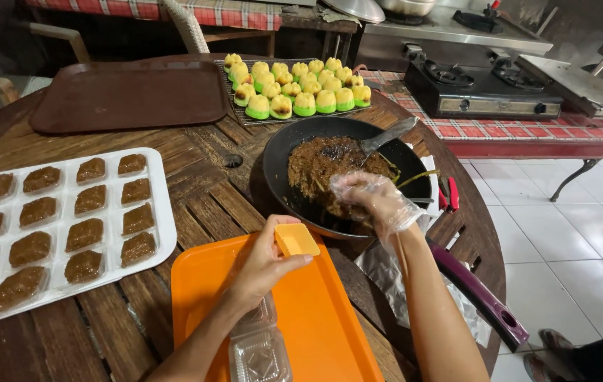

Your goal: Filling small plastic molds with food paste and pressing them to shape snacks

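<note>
Table: we work at a round wooden table [195,191].
Pan: our black pan [294,152] of brown filling [323,170] sits right of centre.
White tray [164,219]: filled brown pieces at our left.
Right hand [372,201]: gloved, fingers curled down into the filling; whether it has pinched any, we cannot tell.
Left hand [262,265]: bare, pinching the small yellow mould [296,240] over the orange tray [330,318].
Handling: the mould looks light and stiff; we judge its side edges the best hold. The filling looks soft, sticky.
</note>
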